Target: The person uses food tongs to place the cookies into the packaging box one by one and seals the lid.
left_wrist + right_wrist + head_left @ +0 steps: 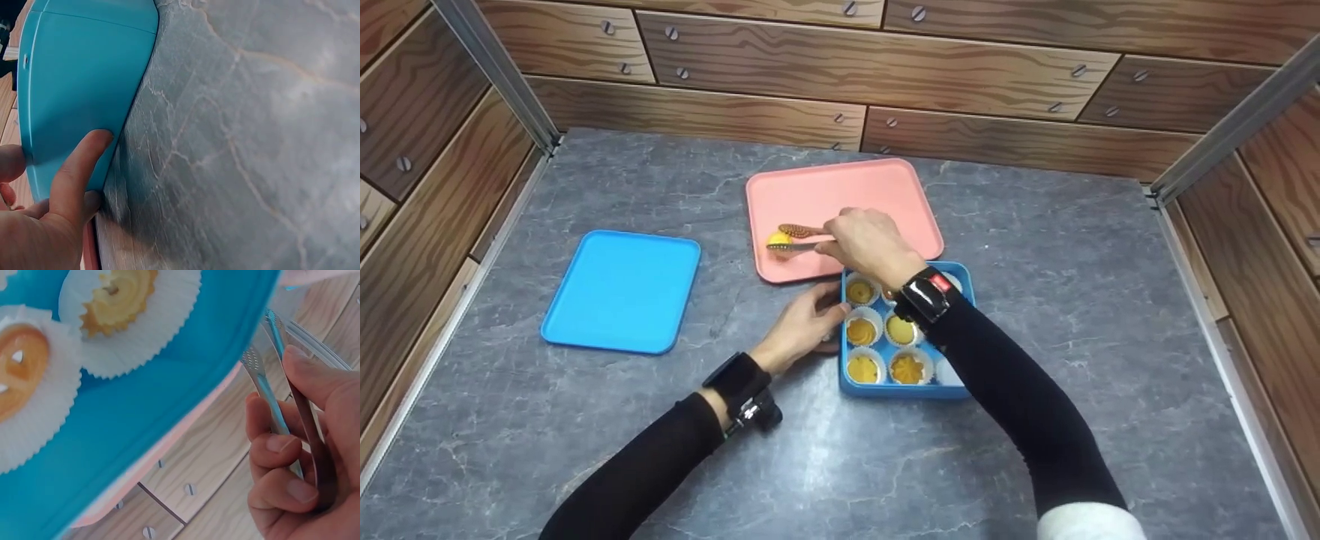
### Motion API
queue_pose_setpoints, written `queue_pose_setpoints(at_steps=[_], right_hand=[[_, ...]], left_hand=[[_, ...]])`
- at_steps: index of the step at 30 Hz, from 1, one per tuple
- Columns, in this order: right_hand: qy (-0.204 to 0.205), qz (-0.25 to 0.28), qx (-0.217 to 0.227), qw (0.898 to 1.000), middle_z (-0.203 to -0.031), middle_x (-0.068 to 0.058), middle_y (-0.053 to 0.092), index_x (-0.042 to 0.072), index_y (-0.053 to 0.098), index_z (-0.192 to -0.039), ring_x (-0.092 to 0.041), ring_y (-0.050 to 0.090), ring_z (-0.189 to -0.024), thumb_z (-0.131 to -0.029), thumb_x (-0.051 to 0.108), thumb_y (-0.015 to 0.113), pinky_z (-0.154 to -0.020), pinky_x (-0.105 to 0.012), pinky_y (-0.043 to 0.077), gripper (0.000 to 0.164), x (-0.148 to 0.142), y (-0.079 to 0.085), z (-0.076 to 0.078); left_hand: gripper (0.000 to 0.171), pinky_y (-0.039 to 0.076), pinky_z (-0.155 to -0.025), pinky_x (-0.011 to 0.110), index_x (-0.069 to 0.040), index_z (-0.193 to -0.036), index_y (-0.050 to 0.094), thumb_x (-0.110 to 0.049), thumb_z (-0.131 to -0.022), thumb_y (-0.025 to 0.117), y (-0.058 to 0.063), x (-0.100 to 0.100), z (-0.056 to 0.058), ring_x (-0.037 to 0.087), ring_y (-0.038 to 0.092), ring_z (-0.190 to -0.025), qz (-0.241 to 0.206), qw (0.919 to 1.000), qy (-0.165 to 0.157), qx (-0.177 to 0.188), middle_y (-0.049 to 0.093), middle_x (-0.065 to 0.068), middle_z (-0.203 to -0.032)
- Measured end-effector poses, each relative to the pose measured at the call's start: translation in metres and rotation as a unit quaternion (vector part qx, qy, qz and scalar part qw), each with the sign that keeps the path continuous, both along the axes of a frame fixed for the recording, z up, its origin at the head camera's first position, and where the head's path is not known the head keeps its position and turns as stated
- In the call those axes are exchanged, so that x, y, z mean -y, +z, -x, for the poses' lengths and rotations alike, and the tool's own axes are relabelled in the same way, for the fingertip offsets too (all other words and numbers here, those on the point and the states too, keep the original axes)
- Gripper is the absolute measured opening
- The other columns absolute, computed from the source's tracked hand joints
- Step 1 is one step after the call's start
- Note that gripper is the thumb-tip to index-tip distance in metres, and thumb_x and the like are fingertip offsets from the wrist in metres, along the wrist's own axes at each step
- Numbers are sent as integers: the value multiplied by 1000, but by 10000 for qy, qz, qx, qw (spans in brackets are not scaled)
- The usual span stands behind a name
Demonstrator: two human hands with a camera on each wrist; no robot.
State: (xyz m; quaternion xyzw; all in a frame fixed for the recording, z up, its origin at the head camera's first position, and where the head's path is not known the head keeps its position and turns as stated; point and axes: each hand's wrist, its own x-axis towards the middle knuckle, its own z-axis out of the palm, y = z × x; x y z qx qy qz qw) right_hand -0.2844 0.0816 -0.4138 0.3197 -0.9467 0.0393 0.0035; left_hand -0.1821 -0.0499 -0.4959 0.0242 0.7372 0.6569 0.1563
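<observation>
My right hand (870, 240) grips metal tongs (802, 246) over the pink tray (840, 187). The tongs' arms are spread, and their tips lie around a small yellow piece (780, 240) near the tray's left front corner. In the right wrist view, fingers and thumb wrap the tongs (306, 422). Against the left wall of the blue box (915, 391) rests my left hand (806, 322); the left wrist view shows an extended finger pressing that wall (90, 73). Inside the box, pastries (906, 367) sit in white paper cups, one cup (949, 373) partly hidden by my right forearm.
A flat blue lid (622, 292) lies on the grey marbled table (720, 195) to the left. Wood-patterned walls (825, 60) and metal corner posts (495, 67) enclose the table at the back and sides. The box stands close in front of the pink tray.
</observation>
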Motion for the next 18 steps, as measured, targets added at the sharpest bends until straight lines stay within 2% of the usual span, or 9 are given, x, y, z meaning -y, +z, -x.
queue_pose_setpoints(at_steps=[3, 10, 15, 18], right_hand=[[-38, 29, -31, 10000, -92, -10, 69, 8, 78, -107, -29, 67, -80, -101, 39, 69, -68, -46, 59, 33, -8, 7, -4], [-36, 256, -234, 9994, -89, -10, 68, 7, 78, -109, -28, 67, -75, -101, 38, 69, -64, -44, 59, 33, -28, 18, -15], [15, 374, -432, 9984, -87, -11, 67, 5, 77, -107, -28, 66, -73, -100, 37, 70, -64, -43, 59, 33, -43, 22, -22], [4, 436, -481, 9979, -85, -11, 66, 5, 77, -106, -27, 64, -70, -99, 37, 71, -59, -42, 58, 33, -55, 25, -27]], left_hand=[[55, 57, -103, 38, -2, -153, 44, -18, -104, 63, 0, 0, 1, 32, 58, -131, -1, 10000, -18, 19, 52, 19, -151], [58, 64, -88, 40, -3, -156, 41, -17, -104, 62, 2, 1, 1, 34, 61, -127, -357, 9989, -21, 291, 50, 20, -152], [59, 66, -81, 43, -3, -157, 38, -16, -105, 61, 1, 1, 0, 34, 63, -122, -622, 9969, -53, 484, 49, 19, -153], [59, 66, -81, 43, -3, -158, 37, -15, -105, 60, 1, -1, -1, 34, 62, -122, -676, 9962, -76, 542, 48, 20, -154]])
